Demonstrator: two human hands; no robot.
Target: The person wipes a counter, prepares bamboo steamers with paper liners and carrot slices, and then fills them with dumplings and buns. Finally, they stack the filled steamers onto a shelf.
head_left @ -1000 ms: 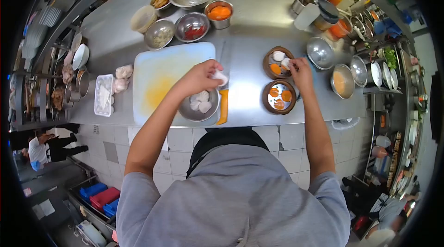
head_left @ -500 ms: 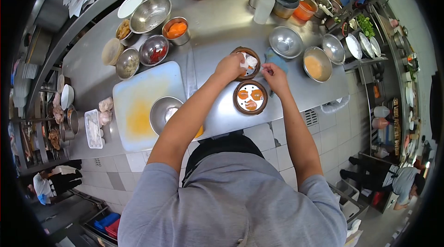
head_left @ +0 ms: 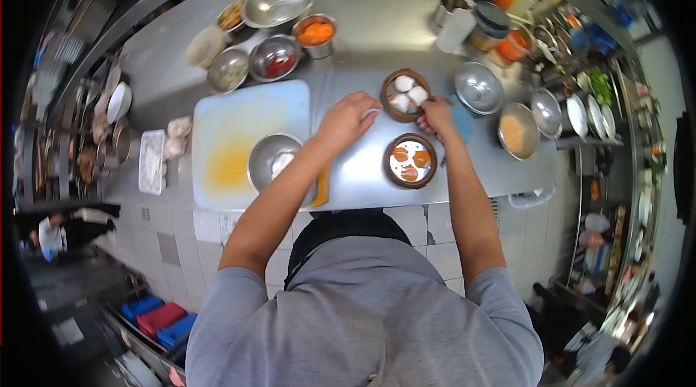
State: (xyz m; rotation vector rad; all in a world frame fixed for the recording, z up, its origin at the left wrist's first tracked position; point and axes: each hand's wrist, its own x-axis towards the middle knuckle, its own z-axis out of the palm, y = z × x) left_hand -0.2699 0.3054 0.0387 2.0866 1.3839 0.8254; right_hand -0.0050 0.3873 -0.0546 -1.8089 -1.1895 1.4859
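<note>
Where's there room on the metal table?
Widest: between the steel pot of orange food and the whitish plastic bottle. Another patch separates the bluish cutting board from the round brown steamers, under the left hand. Right of the bottle: crowded.

glossy metal table (head_left: 362, 46)

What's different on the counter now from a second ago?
The left hand has let go of its white ball and drawn back leftward from the far round basket, which now holds three white balls instead of two. The right hand is at that basket's right edge. The near basket still holds its orange pieces.
</note>
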